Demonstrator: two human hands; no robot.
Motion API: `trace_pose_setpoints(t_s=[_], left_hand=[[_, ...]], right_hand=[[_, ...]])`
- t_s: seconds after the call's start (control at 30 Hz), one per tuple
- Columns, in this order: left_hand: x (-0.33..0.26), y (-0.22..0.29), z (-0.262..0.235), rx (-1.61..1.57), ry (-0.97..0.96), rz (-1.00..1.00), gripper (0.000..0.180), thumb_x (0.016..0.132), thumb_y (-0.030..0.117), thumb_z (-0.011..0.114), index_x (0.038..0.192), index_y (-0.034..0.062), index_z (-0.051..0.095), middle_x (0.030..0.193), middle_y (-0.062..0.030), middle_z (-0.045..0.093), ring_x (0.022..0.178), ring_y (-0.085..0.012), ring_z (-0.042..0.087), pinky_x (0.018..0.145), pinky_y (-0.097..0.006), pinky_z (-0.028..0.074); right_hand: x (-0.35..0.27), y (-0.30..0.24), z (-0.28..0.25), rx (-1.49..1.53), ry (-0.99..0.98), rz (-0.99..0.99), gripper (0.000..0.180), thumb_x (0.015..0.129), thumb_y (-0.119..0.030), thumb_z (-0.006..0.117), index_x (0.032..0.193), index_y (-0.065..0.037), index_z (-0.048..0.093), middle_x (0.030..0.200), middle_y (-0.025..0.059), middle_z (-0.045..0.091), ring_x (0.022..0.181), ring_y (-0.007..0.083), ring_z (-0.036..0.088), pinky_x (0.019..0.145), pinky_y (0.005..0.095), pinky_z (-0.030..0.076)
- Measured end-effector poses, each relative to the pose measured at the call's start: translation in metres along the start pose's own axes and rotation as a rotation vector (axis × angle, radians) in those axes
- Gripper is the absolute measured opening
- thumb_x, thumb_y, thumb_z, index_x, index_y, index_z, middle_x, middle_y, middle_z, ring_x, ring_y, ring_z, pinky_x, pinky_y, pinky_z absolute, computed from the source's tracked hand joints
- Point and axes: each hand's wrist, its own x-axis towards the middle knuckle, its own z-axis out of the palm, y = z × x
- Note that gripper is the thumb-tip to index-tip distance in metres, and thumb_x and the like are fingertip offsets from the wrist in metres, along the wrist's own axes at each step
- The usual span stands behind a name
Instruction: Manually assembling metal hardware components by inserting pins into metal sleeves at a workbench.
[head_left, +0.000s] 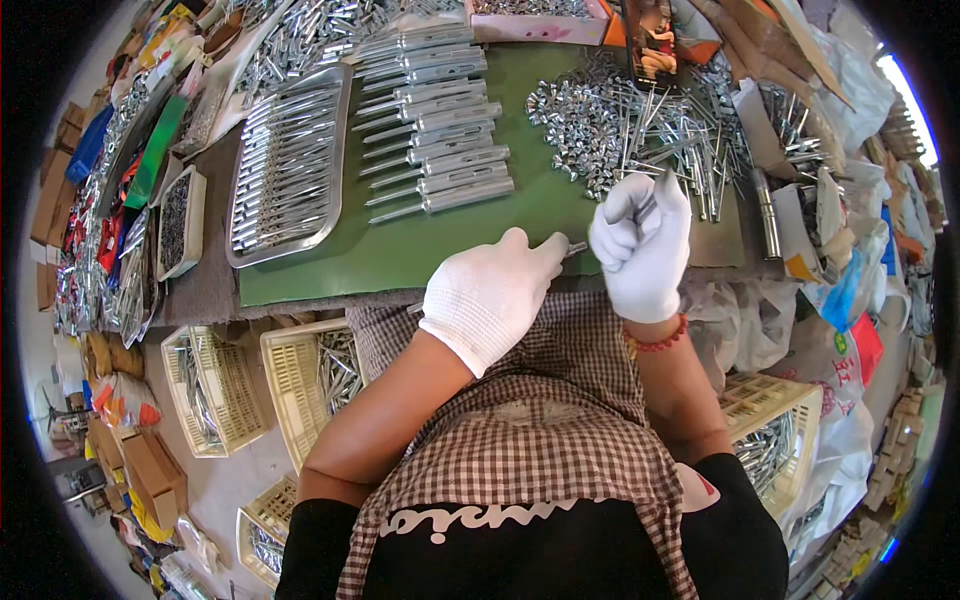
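White cloth gloves cover both hands; the left hand [495,298] lies low over the near edge of the flat green surface [400,255], with its back turned up; its grip is closed around a thin silver metal rod [577,248]; one end pokes out past the fingertips and the rest is mostly hidden under the glove. The right hand [640,248] is up, just beside that end, with its fingers curled in; its grip is pinching a small grey metal piece [648,208], partly hidden by the fingers, so its full shape is hard to see; a red bead bracelet [660,344] goes around the right wrist.

Past the left hand, long silver metal tubes with thin pointed ends [470,187] lie side by side in a row, points to the left; to the left of them is a shiny metal tray with round corners [292,247], full of thin silver metal sticks [290,160]; beyond the right hand sit a heap of tiny shiny metal bits [575,120] and, touching it, a messy pile of long thin metal pins [705,150]; the person wears a brown-and-white checked cloth apron [540,440].
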Motion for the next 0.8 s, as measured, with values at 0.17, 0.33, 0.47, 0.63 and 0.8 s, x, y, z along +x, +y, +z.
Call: trace_pose_setpoints(t_s=[0.17,0.33,0.47,0.63,0.8], left_hand=[[0.001,0.002,-0.006,-0.044,-0.071,-0.019,0.016,0.096,0.024,0.059,0.109,0.0149,0.062,0.079,-0.0124,0.06,0.067,-0.0326,0.067,0.058,-0.044,0.055],[0.001,0.002,-0.006,-0.059,-0.07,-0.019,0.014,0.095,0.024,0.059,0.105,0.0135,0.062,0.079,-0.0125,0.061,0.066,-0.0326,0.067,0.057,-0.044,0.055],[0.001,0.001,0.0,-0.037,-0.026,0.003,0.013,0.096,0.025,0.058,0.101,0.0145,0.065,0.078,-0.0091,0.06,0.065,-0.0297,0.066,0.056,-0.042,0.053],[0.012,0.026,-0.009,0.141,-0.109,-0.029,0.012,0.091,0.018,0.059,0.091,0.0067,0.06,0.083,-0.0103,0.064,0.07,-0.0283,0.07,0.06,-0.041,0.057],[0.007,-0.002,0.002,0.037,0.012,0.063,0.013,0.095,0.021,0.056,0.093,0.0091,0.061,0.083,-0.0099,0.065,0.077,-0.0292,0.07,0.063,-0.04,0.057]], right_hand=[[0.005,0.018,0.015,0.311,-0.03,-0.15,0.055,0.105,-0.047,0.04,0.077,-0.002,0.055,0.055,-0.0032,0.03,0.046,0.0098,0.025,0.044,0.0283,0.02],[0.004,0.029,0.017,0.276,-0.038,-0.19,0.054,0.105,-0.045,0.04,0.075,-0.003,0.055,0.056,-0.0029,0.034,0.047,0.0094,0.026,0.046,0.028,0.02],[0.002,0.037,0.018,0.032,0.089,-0.205,0.055,0.106,-0.044,0.038,0.073,-0.004,0.055,0.059,-0.0004,0.045,0.048,0.0079,0.03,0.047,0.0273,0.021],[-0.001,0.029,0.023,0.087,0.236,-0.229,0.051,0.104,-0.042,0.038,0.071,-0.006,0.052,0.061,0.0005,0.046,0.052,0.0089,0.033,0.05,0.0275,0.022],[0.003,0.031,0.007,0.206,0.034,-0.208,0.054,0.104,-0.047,0.038,0.073,-0.005,0.052,0.057,-0.0022,0.033,0.049,0.0096,0.027,0.048,0.0283,0.021]])
